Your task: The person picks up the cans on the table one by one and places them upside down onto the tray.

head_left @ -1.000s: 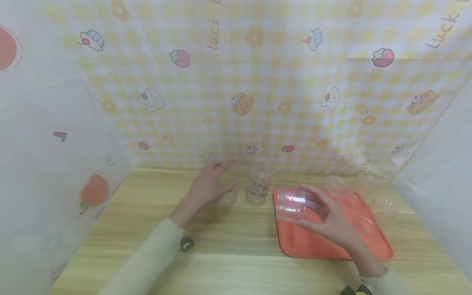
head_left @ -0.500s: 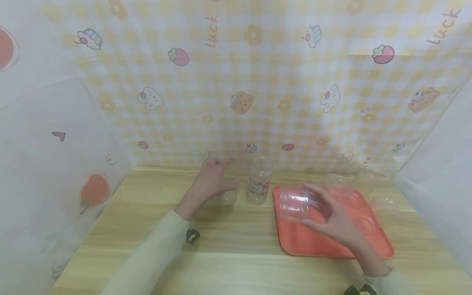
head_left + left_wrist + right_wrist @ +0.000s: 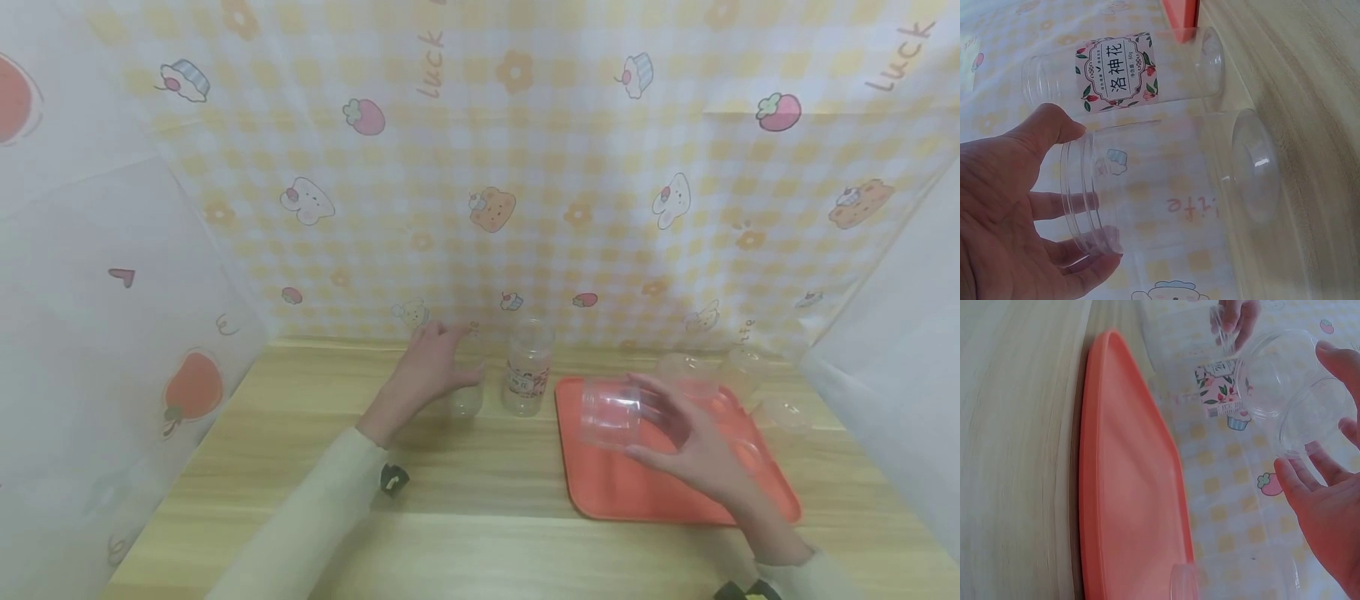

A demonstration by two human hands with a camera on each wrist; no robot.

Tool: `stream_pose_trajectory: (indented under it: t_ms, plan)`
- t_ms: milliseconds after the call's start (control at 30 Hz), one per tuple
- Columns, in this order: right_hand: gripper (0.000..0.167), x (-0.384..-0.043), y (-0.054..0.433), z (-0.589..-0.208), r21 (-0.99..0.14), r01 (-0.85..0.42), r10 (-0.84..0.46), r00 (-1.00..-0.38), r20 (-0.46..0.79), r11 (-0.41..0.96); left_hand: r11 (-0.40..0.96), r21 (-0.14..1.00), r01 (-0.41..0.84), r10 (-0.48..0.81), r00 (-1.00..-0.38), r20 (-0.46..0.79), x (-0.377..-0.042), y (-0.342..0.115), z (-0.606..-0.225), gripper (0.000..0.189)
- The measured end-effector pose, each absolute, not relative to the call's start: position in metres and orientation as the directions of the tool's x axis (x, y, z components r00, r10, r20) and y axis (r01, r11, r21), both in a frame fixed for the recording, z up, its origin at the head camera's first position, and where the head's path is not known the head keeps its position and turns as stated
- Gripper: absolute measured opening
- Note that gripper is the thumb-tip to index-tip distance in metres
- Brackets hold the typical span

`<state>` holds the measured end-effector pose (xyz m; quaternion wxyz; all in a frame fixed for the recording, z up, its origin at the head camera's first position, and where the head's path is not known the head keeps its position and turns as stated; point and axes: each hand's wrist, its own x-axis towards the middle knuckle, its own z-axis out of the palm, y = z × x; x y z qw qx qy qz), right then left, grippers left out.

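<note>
R jar (image 3: 609, 412) could slip onto tray (image 3: 600, 502), since R hand (image 3: 693, 450) grips its prob. slick end mostly w/ fingertips; L hand (image 3: 427, 367) might also knock over labelled jar (image 3: 527, 381) if it veers, as that's just beside. R jar's sideways, just past R fingers & over tray, while L hand grasps L jar (image 3: 1166, 175) round its neck, upright, base on table (image 3: 480, 554).

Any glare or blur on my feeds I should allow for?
Head: slight haze, white glare on the right jar, label too soft to read; left wrist: label's large characters sharp, bright spot on the left jar's base; right wrist: tray free of strong glare.
</note>
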<state>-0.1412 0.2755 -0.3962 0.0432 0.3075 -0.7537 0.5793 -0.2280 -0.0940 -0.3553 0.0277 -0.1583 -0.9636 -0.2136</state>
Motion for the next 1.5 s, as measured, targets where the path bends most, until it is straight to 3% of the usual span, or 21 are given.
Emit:
stream_pose_trajectory:
  t_ms: [933, 1167, 1500]
  plan:
    - [0.094, -0.128, 0.321, -0.388, -0.785, -0.553, -0.429, -0.803, 0.414, 0.278, 0.856, 0.423, 0.297, 0.273, -0.955, 0.119, -0.228, -0.092, -0.358, 0.081]
    - [0.096, -0.130, 0.333, -0.382, -0.685, -0.660, -0.513, -0.722, 0.464, 0.309, 0.862, 0.417, 0.288, 0.263, -0.958, 0.116, -0.229, -0.092, -0.360, 0.082]
    - [0.097, -0.133, 0.346, -0.374, -0.567, -0.712, -0.577, -0.687, 0.441, 0.415, 0.857, 0.429, 0.284, 0.261, -0.959, 0.114, -0.229, -0.093, -0.360, 0.083]
